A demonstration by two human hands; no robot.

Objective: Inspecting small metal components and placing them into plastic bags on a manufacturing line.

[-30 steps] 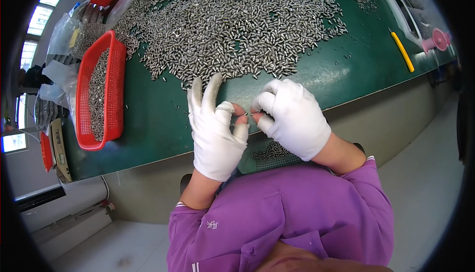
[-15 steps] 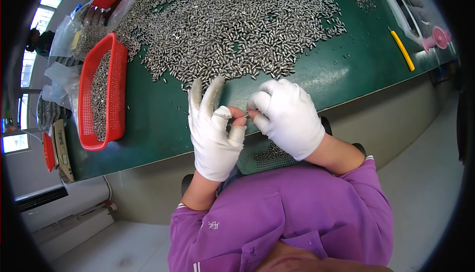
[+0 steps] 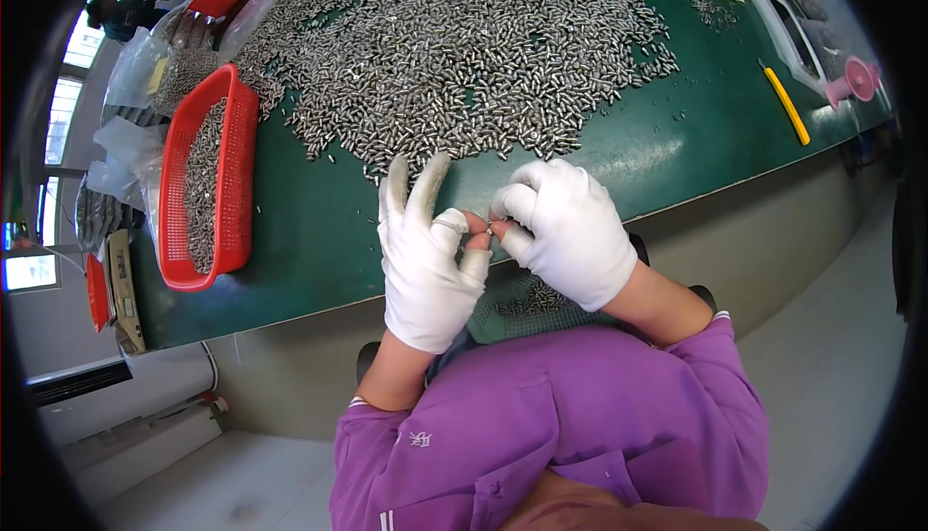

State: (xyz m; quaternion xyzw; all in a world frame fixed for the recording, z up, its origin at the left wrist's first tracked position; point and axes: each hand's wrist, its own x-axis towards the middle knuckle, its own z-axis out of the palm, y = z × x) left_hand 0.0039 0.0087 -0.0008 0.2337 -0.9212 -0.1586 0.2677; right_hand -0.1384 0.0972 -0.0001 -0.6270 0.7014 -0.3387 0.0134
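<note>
Over on the left, the red basket (image 3: 245, 164) carries a good load of small metal parts (image 3: 203, 188). Next along, the gloved left hand (image 3: 421, 275) has its bare thumb and forefinger closed in a pinch, other fingers stretched toward the big heap (image 3: 464, 67) spread across the green bench (image 3: 667, 159). And here, between the fingertips, just over the bench's near edge, sits a tiny metal piece (image 3: 490, 229)! Below it, a green basket (image 3: 507, 326) holds more parts. The right hand (image 3: 572, 236) meets the left, fingers curled, its pinch closed on the piece too; one piece or two, too small to tell. This handling looks mid-way; plenty lies loose in that heap, and which parts are finished, I can't tell.
</note>
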